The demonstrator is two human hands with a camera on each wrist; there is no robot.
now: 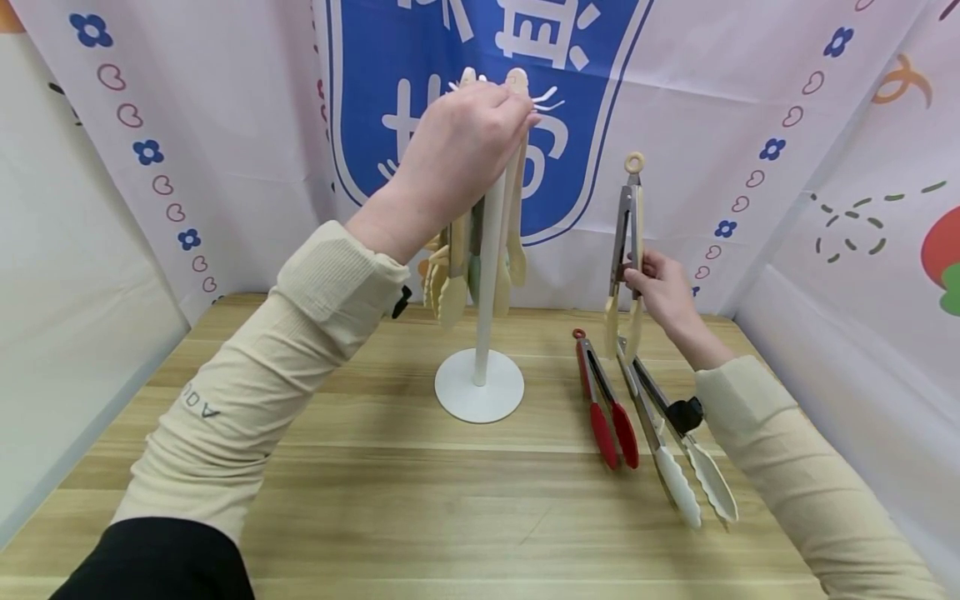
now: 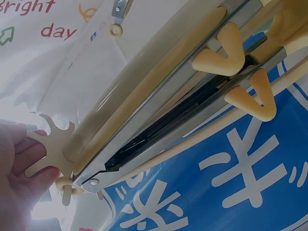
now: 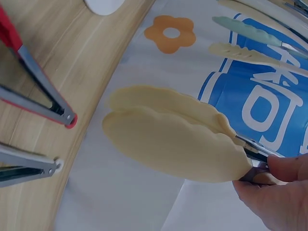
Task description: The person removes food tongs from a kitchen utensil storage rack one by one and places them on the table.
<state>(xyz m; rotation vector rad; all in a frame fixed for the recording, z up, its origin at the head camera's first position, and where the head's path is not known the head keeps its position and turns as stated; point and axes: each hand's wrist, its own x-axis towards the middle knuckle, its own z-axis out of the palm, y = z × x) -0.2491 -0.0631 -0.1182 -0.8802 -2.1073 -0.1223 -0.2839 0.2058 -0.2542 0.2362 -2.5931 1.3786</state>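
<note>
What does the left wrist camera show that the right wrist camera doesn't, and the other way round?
Only left wrist: the left hand holding the stand's pale, pronged top, and red "Bright day" lettering.

Only right wrist: the right hand, the scalloped cream heads of the metal tongs it pinches, red-and-metal tongs on the wooden tabletop, and an orange flower print.

Both: a blue panel with white characters, cream utensils hanging and, apparently, the held tongs.

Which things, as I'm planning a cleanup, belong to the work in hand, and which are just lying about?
Probably in the work:
yellow tongs, held by the right hand
white stand, left hand at its top
utensils hanging from it

Lying about:
red tongs, on the table
white tongs, beside them
Neither is held, though both may belong too.
</note>
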